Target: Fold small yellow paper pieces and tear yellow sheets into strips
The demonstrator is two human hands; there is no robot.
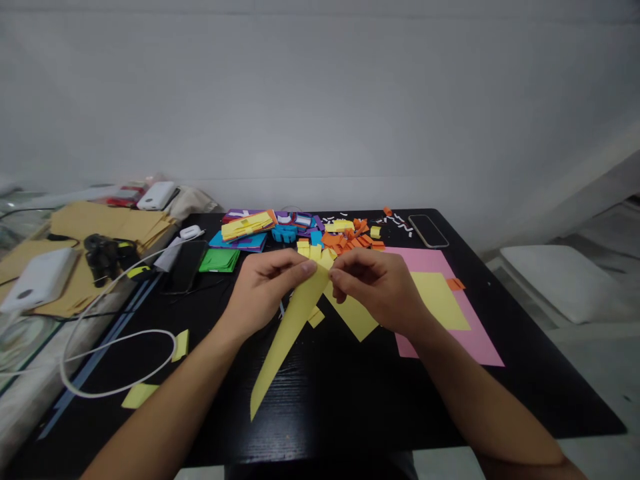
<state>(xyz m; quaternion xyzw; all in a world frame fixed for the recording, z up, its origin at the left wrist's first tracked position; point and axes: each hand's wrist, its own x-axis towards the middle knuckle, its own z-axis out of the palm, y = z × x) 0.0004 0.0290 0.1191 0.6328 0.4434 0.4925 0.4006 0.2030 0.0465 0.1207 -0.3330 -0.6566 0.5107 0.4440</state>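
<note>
A long yellow paper piece (293,313) hangs slanting down to the left, its lower end pointed and its top edge cut into small tabs. My left hand (273,287) pinches it near the top between thumb and fingers. At its upper right edge is my right hand (373,287), fingers curled and thumb against the index finger; what these fingertips hold, if anything, is too small to tell. Beneath the hands lies a yellow sheet (361,323). Another yellow sheet (440,300) rests on a pink sheet (477,333) at the right.
On the black table (350,407) are orange paper pieces (353,239), a yellow bundle (247,225), green papers (219,260), a phone (428,231) and a dark phone (184,267). A white cable (117,340) loops at the left, near brown envelopes (107,223).
</note>
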